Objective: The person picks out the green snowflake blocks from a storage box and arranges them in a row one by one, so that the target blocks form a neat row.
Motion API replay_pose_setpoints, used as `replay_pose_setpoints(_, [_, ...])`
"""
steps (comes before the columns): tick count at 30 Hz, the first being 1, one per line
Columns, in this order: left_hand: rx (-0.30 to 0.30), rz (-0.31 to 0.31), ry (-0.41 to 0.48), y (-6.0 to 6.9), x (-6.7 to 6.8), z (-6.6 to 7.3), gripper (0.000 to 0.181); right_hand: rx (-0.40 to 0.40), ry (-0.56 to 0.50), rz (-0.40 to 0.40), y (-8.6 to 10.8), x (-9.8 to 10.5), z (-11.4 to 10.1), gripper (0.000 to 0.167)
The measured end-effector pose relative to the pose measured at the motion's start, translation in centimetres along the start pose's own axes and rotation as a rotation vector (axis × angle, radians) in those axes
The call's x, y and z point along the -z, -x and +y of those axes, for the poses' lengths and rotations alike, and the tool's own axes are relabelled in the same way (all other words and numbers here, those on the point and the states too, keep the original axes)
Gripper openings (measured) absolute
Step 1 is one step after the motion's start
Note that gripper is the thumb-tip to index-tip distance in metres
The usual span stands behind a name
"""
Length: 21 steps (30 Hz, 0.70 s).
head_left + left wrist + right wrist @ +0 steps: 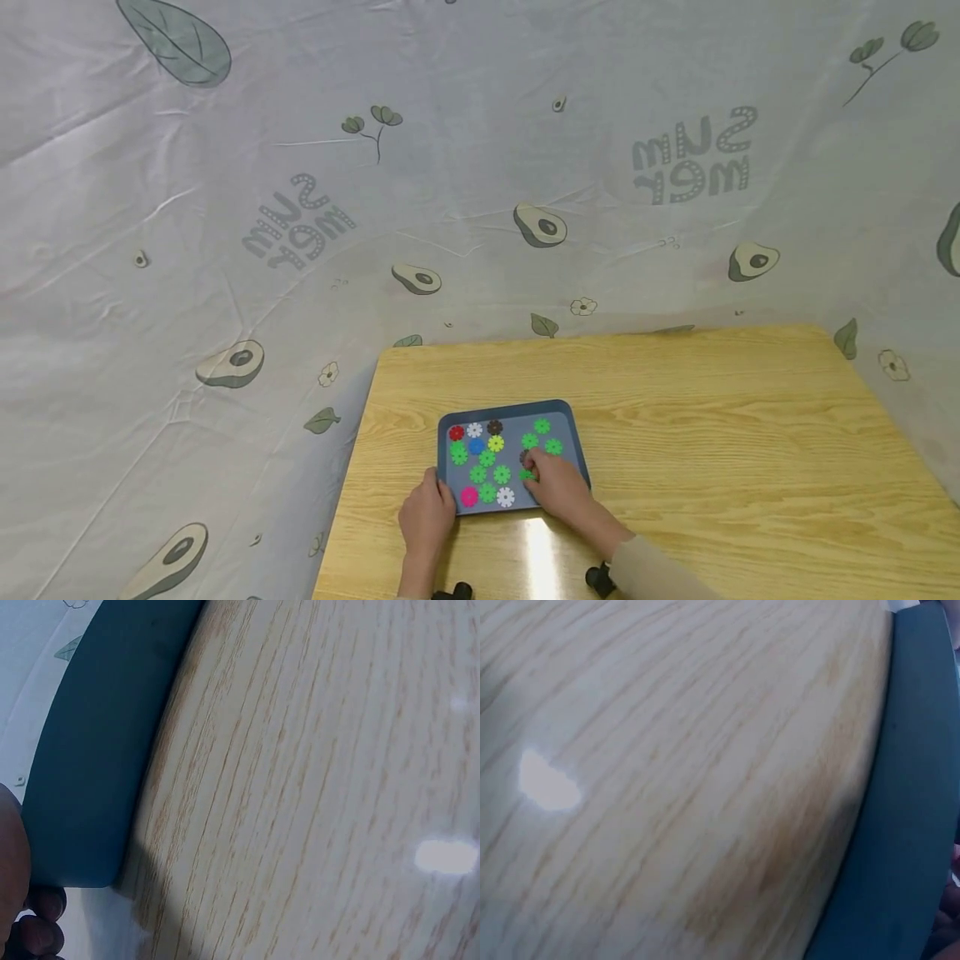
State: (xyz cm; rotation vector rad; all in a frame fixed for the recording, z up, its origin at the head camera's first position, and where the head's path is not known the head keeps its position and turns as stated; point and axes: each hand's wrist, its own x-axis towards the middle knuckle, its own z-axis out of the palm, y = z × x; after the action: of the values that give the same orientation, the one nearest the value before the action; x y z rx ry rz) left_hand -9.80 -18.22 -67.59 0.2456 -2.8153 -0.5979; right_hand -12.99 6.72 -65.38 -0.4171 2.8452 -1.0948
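A shallow blue-grey tray [517, 413] lies on the table, holding several notched plastic snowflake discs. My left hand [427, 514] grips its near left corner; the left wrist view shows fingertips [41, 930] around that corner. Over the tray's right part, my right hand [558, 485] reaches in with bent fingers and pinches a green snowflake disc [527, 474] seen nearly edge-on. Just beyond those fingers is a brown disc [523, 457], partly covered. In the right wrist view the tray's outer wall [900, 780] hides nearly all of the hand.
Toward the tray's left are a red disc [456, 432], a blue one [476, 447], a yellow one [496, 443] and a pink one [468, 497], among several green ones. The wooden table [712, 433] extends right. Printed fabric [480, 167] hangs behind it.
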Motion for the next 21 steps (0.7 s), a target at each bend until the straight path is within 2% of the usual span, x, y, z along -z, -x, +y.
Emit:
replay_pose_setpoints(5, [-0.012, 0.016, -0.002, 0.0, 0.1, 0.0, 0.022, -0.013, -0.114, 0.065, -0.7, 1.3, 0.5, 0.014])
replay_pose_setpoints(13, [0.002, 0.002, -0.002, -0.1, 0.2, 0.1, 0.023, -0.165, -0.309, 0.193, -2.4, 4.9, 2.4, 0.017])
replay_pose_setpoints(21, [0.038, -0.047, 0.003, -0.2, 0.1, 0.2, 0.026, -0.306, -0.365, 0.289, -2.9, 7.5, 5.7, 0.025])
